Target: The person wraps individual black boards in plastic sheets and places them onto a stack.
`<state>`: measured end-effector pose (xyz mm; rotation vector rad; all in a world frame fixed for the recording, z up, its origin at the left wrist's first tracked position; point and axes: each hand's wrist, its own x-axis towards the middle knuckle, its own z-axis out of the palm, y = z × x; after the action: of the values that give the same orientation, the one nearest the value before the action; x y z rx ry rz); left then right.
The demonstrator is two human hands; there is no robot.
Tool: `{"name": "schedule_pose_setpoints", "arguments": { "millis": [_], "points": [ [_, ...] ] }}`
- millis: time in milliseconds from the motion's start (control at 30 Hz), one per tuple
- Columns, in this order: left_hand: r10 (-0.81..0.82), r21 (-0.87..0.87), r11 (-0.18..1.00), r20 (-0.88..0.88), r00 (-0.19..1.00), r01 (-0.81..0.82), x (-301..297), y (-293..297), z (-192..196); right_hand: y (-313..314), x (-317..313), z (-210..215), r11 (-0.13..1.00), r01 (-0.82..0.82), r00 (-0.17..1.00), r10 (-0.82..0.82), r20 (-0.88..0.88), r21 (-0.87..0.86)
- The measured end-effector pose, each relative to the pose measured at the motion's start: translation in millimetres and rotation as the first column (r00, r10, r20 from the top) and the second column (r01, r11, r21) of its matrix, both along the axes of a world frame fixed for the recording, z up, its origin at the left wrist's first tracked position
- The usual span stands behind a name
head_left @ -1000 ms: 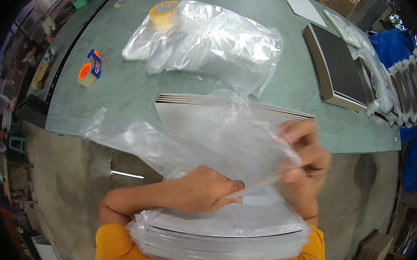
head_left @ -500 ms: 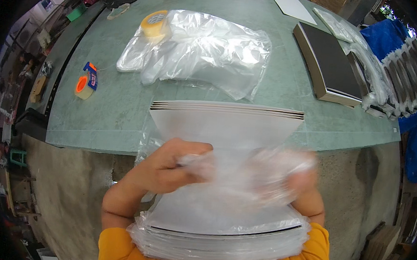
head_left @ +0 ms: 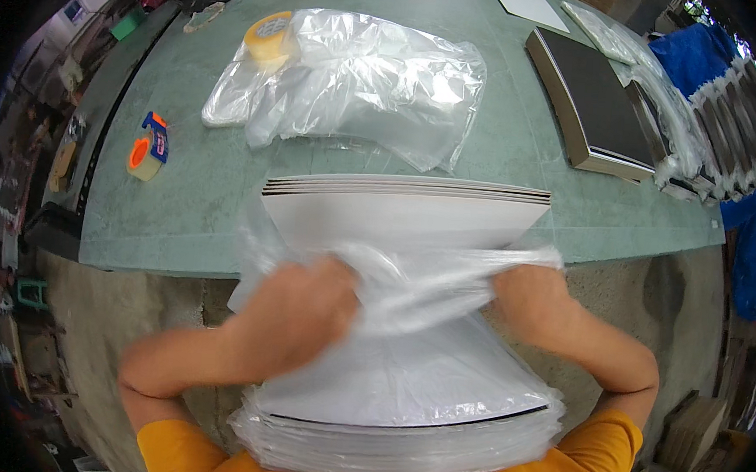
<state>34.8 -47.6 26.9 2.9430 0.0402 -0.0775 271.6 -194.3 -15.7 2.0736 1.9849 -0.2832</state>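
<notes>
A clear plastic bag (head_left: 428, 279) stretches crumpled between my two hands, across a stack of white flat boards (head_left: 397, 211) at the table's near edge. My left hand (head_left: 307, 306), smeared by motion, is closed in a fist on the bag's left part. On the other side my right hand (head_left: 527, 295) is closed on the bag, its fingertips hidden in the folds. Closer to my body, white boards in clear wrapping (head_left: 402, 396) lie piled up, with dark edges showing.
On the green table (head_left: 195, 214) lie a pile of clear plastic bags (head_left: 371, 86), a yellow tape roll (head_left: 269, 40), and a tape dispenser (head_left: 149, 148). At right stand dark boards (head_left: 594, 98) and wrapped dark panels (head_left: 736, 129). A white sheet (head_left: 526, 4) lies at the far edge.
Both hands have moved apart, elbows spreading outward. The bunched plastic is now pulled wide across the boards. My left hand has dropped slightly and turned.
</notes>
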Motion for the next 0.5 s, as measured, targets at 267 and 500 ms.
{"name": "schedule_pose_setpoints", "arguments": {
  "millis": [267, 500],
  "points": [
    [0.046, 0.060, 0.998, -0.359, 0.932, -0.026, -9, 4, -22, -15, -1, 1, 0.922, -0.370, 0.836, 0.275, 0.476, 0.117],
    [0.231, 0.248, 0.963, -0.536, 0.812, -0.110, -21, 16, -26, -3, -12, 58, 0.978, -0.203, 0.931, 0.206, -0.301, 0.041]
  ]
}}
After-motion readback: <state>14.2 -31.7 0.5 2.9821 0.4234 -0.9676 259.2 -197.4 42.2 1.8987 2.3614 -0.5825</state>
